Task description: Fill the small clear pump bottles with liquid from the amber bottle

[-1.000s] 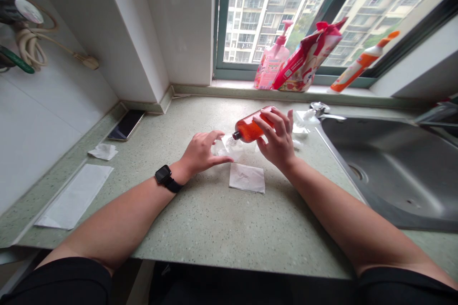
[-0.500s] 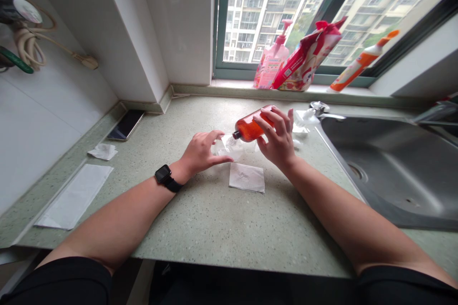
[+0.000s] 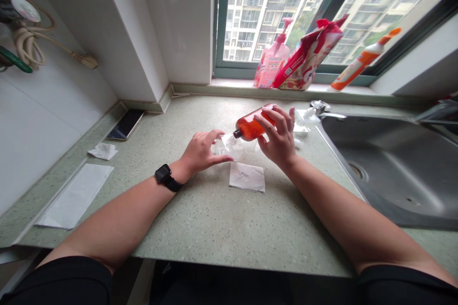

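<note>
The right hand (image 3: 281,140) has its fingers and thumb wrapped around an amber bottle (image 3: 250,124), which is tipped on its side so that its dark neck points toward the other hand. The left hand (image 3: 198,151) curves into a wide C, thumb on the near side and fingers on the far side, pinching a clear plastic container (image 3: 234,151) lightly between them; how firmly, I can't tell through the glare.

The amber bottle lies within the right palm, its mouth just above the clear container's ridged neck. I'd judge this to be the pouring step, though no stream can be made out from here. The move calls for a steady tilt, with the two mouths lined up and the lighter container held firm.

A folded tissue (image 3: 246,177) sits on the counter just on the near side of the container. Farther left lie a crumpled tissue (image 3: 103,151) and a smartphone (image 3: 126,125); to the right is the steel sink (image 3: 400,152). Behind, a pink pump bottle (image 3: 271,64) stands on the sill beside a red pouch (image 3: 311,57).
</note>
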Demonstrator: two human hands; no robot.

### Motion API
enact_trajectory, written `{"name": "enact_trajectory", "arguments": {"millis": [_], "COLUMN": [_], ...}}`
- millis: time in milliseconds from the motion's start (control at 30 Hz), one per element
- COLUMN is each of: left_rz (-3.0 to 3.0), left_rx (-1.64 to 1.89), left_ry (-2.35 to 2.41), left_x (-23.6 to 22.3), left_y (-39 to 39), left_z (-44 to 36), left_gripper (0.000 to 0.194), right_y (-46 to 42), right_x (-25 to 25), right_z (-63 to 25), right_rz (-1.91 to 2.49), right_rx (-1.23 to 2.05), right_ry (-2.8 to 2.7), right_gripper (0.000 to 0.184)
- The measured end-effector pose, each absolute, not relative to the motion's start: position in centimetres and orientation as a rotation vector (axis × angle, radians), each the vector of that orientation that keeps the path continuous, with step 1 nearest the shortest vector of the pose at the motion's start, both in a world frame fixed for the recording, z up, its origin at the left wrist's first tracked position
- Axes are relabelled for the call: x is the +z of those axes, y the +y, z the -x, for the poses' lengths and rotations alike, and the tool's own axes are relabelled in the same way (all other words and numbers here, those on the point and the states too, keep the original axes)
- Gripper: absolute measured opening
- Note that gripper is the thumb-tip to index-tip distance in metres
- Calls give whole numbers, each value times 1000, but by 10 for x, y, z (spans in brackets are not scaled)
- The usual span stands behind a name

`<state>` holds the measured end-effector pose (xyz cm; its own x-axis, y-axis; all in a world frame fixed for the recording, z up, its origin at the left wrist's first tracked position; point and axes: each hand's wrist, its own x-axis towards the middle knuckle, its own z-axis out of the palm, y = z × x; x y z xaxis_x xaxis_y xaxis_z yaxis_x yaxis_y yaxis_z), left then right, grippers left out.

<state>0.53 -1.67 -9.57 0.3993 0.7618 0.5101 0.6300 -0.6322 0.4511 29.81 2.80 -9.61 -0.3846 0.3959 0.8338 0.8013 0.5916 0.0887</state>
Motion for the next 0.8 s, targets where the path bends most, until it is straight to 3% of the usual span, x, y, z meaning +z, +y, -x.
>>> {"name": "enact_trajectory", "arguments": {"millis": [800], "left_rz": [-2494], "left_rx": [1057], "left_ry": [1224], "left_x": [-95], "left_y": [-17], "left_z": [-5], "left_gripper": [82], "right_y": [29], "right_x": [-97], "right_z": [-298], "right_rz": [942], "right_rx": [-616], "right_ry": [-2000], "right_gripper": [92]}}
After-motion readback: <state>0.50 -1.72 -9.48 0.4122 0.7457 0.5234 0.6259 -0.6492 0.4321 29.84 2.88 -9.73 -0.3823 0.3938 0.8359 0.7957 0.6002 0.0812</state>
